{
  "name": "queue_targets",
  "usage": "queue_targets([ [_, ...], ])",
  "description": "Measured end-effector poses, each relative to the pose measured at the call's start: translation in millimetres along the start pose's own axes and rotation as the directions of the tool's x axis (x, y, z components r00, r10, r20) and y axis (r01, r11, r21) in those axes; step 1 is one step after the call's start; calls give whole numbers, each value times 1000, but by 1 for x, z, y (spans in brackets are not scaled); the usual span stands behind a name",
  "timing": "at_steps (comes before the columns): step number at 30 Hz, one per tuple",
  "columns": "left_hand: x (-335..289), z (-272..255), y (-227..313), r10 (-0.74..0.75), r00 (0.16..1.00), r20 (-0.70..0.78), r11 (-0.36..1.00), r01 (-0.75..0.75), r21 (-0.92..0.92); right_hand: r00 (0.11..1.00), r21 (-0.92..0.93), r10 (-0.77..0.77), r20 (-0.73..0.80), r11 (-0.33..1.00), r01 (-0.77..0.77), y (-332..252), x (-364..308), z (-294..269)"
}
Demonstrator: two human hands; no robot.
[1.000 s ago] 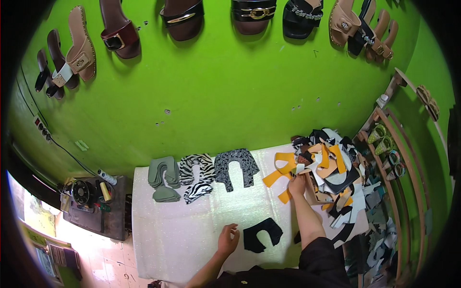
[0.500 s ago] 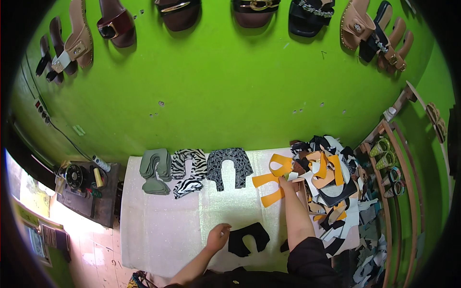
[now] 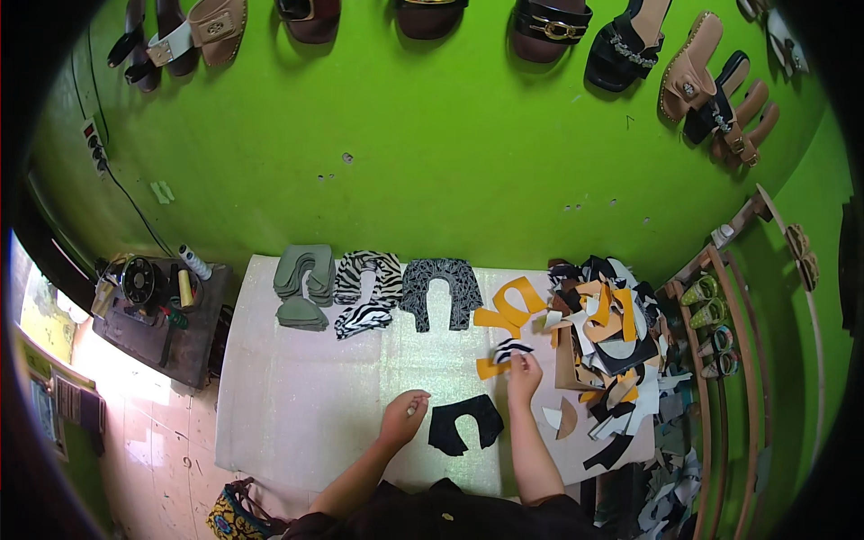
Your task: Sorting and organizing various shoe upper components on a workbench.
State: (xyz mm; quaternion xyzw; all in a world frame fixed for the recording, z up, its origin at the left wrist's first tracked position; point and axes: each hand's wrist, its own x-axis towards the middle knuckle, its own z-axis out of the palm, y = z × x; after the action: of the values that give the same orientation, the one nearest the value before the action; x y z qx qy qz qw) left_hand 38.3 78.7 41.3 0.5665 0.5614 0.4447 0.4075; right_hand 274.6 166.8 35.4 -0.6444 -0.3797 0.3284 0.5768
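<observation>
My right hand (image 3: 524, 376) pinches a small zebra-striped cut piece (image 3: 513, 349) above the table, over the yellow cutouts (image 3: 509, 306). My left hand (image 3: 404, 418) is closed, hovering left of a black arch-shaped piece (image 3: 466, 423); whatever its fingers may hold is hidden. Toward the wall lie green arch-shaped pieces (image 3: 303, 270) in a stack, zebra-striped pieces (image 3: 368, 274) and a black-and-grey patterned arch piece (image 3: 439, 292).
A heap of offcuts (image 3: 612, 333) covers the table's right end and spills down beside a wooden rack (image 3: 720, 360) with sandals. Several sandals (image 3: 540, 27) hang on the green wall. At left stands a dark side table (image 3: 162, 337) with a cable above it.
My right hand has drawn back from the edge of the scrap heap and now holds the zebra-striped piece. My left hand has curled more tightly. The whole view has shifted.
</observation>
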Motion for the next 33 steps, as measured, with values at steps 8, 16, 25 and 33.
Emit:
queue_targets([
  [8,-4,-13,10,-73,994,-78,851,21,-524,738,157,290,610,868,-471,-59,-104,46],
  [16,30,-88,-20,-221,973,-62,949,201,-242,787,12,209,581,964,-265,-55,-98,110],
  [25,76,-132,-27,152,932,-329,895,11,446,756,-129,399,519,911,-392,-31,-38,205],
  [33,138,-150,-35,62,997,39,781,-73,620,840,-220,341,421,937,-270,4,-19,249],
])
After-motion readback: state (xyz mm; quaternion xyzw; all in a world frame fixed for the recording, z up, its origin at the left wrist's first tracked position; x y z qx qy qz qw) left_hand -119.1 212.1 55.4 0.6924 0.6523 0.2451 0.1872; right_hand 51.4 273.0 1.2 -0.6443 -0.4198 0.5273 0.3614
